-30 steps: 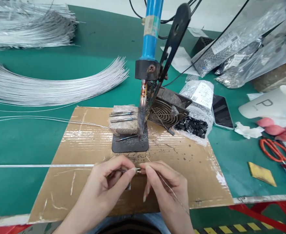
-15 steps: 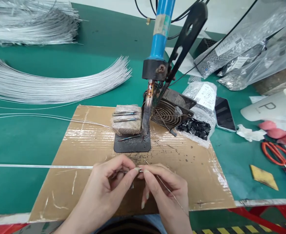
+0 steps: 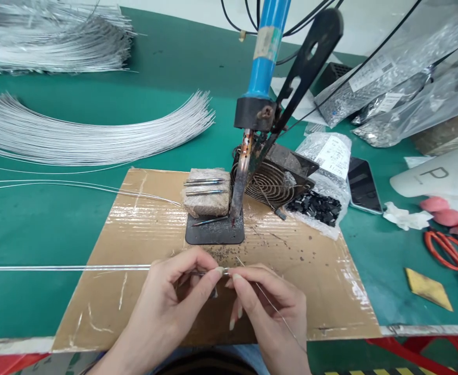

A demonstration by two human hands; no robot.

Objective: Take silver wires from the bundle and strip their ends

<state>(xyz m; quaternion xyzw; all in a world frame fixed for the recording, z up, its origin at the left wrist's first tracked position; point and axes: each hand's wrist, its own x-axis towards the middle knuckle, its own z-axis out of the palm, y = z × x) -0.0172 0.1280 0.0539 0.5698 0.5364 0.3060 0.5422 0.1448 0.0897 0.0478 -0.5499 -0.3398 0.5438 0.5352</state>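
Observation:
In the head view my left hand [image 3: 185, 297] is closed, thumb and forefinger pinching the ends of white wires [image 3: 115, 268] that run in from the left. A tiny shiny piece [image 3: 225, 271] shows at its fingertips, too small to name. My right hand [image 3: 273, 307] is closed beside it, its fingertips close to that piece. A thin solder wire [image 3: 271, 304] passes through the right fingers and sticks up past them. Just beyond the hands stands a blue-handled soldering iron [image 3: 265, 73], tip down over a black base plate [image 3: 215, 234].
Cardboard [image 3: 107, 291] lies under the hands. Near the iron are a block with metal tips [image 3: 207, 200], a fan [image 3: 271, 182] and a bag of small black parts [image 3: 318, 208]. Wire bundles [image 3: 96, 140] lie left; a phone [image 3: 363, 185], paper cup [image 3: 434, 174] and red-handled scissors [image 3: 449, 250] lie right.
The bench has shifted slightly rightward in view. My right thumb has drawn a little away from the left fingertips; both hands keep their grip.

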